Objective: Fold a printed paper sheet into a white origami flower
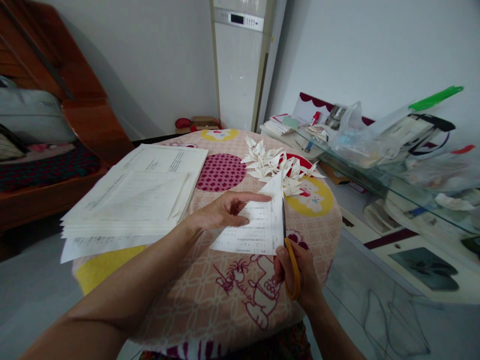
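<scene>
My left hand (221,210) lies over a printed sheet of paper (262,235) with a slanted left edge, holding it with index finger and thumb spread on its top. Whether other fingers are beneath the paper cannot be seen. In my right hand (298,270) is a pair of scissors (293,272) with yellow handles. Their dark blades run along the sheet's right edge, pointing away from me; how far they are parted is unclear. Just beyond the sheet lies a heap of pointed, folded white paper pieces (262,157). To the left is a thick stack of printed paper (131,195).
A patterned cloth covers the round table (210,295). On the right, a glass-topped cabinet (375,185) carries plastic bags, papers and a green-handled item (437,98). A wooden seat (86,125) stands at left, and a tall white cabinet-like unit (240,70) behind.
</scene>
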